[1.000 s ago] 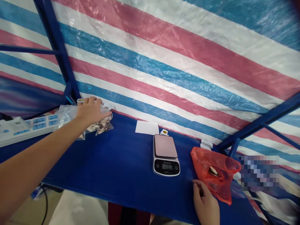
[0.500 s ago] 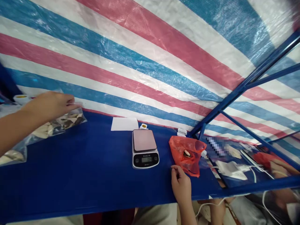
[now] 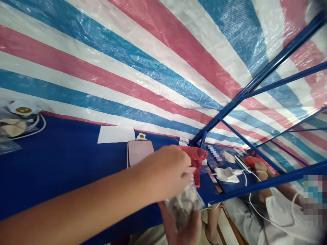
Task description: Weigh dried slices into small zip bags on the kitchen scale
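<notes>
My left hand [image 3: 168,173] reaches across from the left, its fingers closed on the upper end of a clear plastic bag [image 3: 187,202] of pale grey-brown pieces. What the pieces are I cannot make out. From below, my right hand [image 3: 187,234] wraps round the same bag, thumb on one side and fingers on the other. Behind my left hand lies a red plastic bag [image 3: 200,154], partly covered by it. A kitchen scale [image 3: 140,153] shows only its pinkish platform; my forearm hides its display.
White paper [image 3: 116,134] and a small white object [image 3: 141,136] lie at the table's back. Clear bags with pale slices [image 3: 12,129] and a white cable [image 3: 41,129] sit far left. Blue metal bars [image 3: 230,105] rise right. Another person [image 3: 278,207] sits beyond them.
My left hand has swung from the bags at far left to the right, bringing one clear bag. My right hand, beside the red bag before, now grips it too. The view has turned right.
</notes>
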Available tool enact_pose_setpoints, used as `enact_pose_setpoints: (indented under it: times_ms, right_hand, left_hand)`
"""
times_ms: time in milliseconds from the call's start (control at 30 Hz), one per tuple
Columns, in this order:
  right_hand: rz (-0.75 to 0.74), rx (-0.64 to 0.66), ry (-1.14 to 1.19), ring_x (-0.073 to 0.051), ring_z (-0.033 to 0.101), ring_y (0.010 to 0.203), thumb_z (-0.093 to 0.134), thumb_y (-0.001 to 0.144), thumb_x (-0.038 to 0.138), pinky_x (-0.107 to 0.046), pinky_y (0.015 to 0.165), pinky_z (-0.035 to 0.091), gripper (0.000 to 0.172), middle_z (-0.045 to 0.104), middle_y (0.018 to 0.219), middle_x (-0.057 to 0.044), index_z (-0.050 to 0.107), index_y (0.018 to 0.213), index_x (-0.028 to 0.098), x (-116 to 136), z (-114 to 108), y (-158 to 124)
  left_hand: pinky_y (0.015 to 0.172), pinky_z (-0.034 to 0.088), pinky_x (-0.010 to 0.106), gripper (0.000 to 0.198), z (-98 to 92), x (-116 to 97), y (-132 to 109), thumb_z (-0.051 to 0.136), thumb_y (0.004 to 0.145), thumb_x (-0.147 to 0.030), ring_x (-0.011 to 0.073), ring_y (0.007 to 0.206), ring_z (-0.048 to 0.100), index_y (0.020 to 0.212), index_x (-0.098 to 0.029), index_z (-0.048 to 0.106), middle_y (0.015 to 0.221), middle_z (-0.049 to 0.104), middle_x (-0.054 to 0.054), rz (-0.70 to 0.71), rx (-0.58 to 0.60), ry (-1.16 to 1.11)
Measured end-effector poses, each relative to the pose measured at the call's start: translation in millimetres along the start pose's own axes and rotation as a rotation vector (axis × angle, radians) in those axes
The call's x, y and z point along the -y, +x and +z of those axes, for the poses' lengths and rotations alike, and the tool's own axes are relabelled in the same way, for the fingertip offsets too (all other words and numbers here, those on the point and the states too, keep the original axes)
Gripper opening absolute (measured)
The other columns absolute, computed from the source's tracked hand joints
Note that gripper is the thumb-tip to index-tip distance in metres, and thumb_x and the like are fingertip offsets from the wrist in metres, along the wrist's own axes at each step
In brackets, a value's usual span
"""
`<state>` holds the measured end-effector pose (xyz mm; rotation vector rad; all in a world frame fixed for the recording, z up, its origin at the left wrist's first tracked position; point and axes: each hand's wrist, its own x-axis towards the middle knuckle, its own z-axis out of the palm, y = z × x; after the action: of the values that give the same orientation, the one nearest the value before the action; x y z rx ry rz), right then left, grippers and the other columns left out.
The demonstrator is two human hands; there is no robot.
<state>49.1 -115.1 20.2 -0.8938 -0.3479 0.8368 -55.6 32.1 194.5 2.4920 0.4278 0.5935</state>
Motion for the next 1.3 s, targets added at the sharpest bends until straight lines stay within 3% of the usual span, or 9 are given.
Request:
enact_pose_setpoints:
  times_ms: [100,267,367,500,767,900,1033,1167,1300]
  right_hand:
    - [-0.081,-0.135,0.043,-0.029,0.074,0.098,0.058,0.085,0.078,-0.057,0.091,0.058,0.050,0.078,0.093,-0.002,0.075,0.114,0.042,12.0,-15.3,0.1]
    - [-0.043,-0.217,-0.035,-0.025,0.075,0.090,0.080,0.076,0.061,-0.046,0.080,0.063,0.043,0.079,0.090,-0.001,0.075,0.114,0.041,18.6,-37.4,3.1]
    - [0.074,-0.177,-0.037,-0.025,0.075,0.090,0.091,0.065,0.048,-0.043,0.078,0.064,0.053,0.079,0.098,-0.002,0.075,0.114,0.037,8.9,-45.9,2.7]
    - [0.114,-0.182,-0.047,-0.023,0.074,0.089,0.091,0.068,0.037,-0.039,0.077,0.063,0.050,0.078,0.107,-0.004,0.075,0.115,0.033,1.8,-41.7,6.4]
    - [0.030,-0.255,-0.034,-0.023,0.075,0.095,0.084,0.076,0.043,-0.033,0.072,0.065,0.037,0.079,0.103,-0.003,0.077,0.110,0.031,2.7,-20.5,23.5]
    - [-0.017,-0.324,-0.026,-0.022,0.074,0.087,0.076,0.084,0.042,-0.034,0.066,0.064,0.027,0.078,0.095,-0.002,0.075,0.109,0.030,12.6,-40.6,32.9]
    - [-0.018,-0.331,0.028,-0.021,0.070,0.075,0.079,0.078,0.038,-0.032,0.058,0.060,0.026,0.073,0.091,-0.005,0.071,0.098,0.024,49.8,-75.0,42.5]
    - [-0.095,-0.357,0.132,-0.018,0.065,0.075,0.081,0.069,0.033,-0.029,0.056,0.057,0.042,0.068,0.090,-0.006,0.068,0.106,0.018,87.1,-110.0,44.7]
    - [-0.173,-0.403,0.091,-0.019,0.065,0.077,0.077,0.071,0.036,-0.031,0.057,0.058,0.045,0.067,0.096,-0.009,0.066,0.110,0.015,100.9,-133.8,44.8]
  left_hand:
    - [0.048,0.024,0.036,0.043,35.1,-12.1,16.4,0.056,0.087,-0.033,0.0134,0.045,0.036,0.053,-0.023,0.031,0.050,0.043,0.003,0.048,0.020,-0.040]
    - [0.048,0.024,0.038,0.036,58.4,3.1,18.5,0.052,0.089,-0.037,0.0162,0.045,0.040,0.059,-0.024,0.037,0.050,0.042,0.004,0.048,-0.040,-0.032]
    - [0.049,0.024,0.038,0.025,59.8,15.9,14.5,0.052,0.088,-0.034,0.0177,0.044,0.041,0.068,-0.025,0.041,0.049,0.041,0.002,0.006,-0.055,-0.048]
    - [0.051,0.025,0.037,0.015,57.7,29.2,12.2,0.053,0.087,-0.034,0.0198,0.049,0.046,0.078,-0.026,0.044,0.054,0.045,0.002,-0.073,-0.001,-0.037]
    - [0.054,0.029,0.038,0.016,52.1,38.4,14.2,0.051,0.091,-0.039,0.0240,0.062,0.059,0.101,-0.027,0.049,0.067,0.058,0.007,-0.094,0.032,-0.062]
    - [0.057,0.033,0.037,0.019,46.9,40.3,14.3,0.052,0.093,-0.043,0.0211,0.072,0.063,0.101,-0.026,0.049,0.082,0.065,0.008,-0.073,0.019,-0.170]
    - [0.069,0.044,0.035,0.018,51.5,48.4,15.2,0.050,0.097,-0.041,0.0185,0.084,0.064,0.096,-0.024,0.055,0.092,0.066,0.006,-0.025,-0.034,-0.220]
    - [0.090,0.050,0.039,0.019,84.2,56.8,30.1,0.050,0.096,-0.028,0.0245,0.109,0.061,0.093,-0.020,0.066,0.112,0.065,0.009,0.067,0.000,-0.088]
    - [0.108,0.044,0.056,0.029,145.3,53.3,71.8,0.054,0.096,-0.031,0.0367,0.140,0.044,0.113,-0.017,0.072,0.155,0.043,0.017,0.197,0.061,0.155]
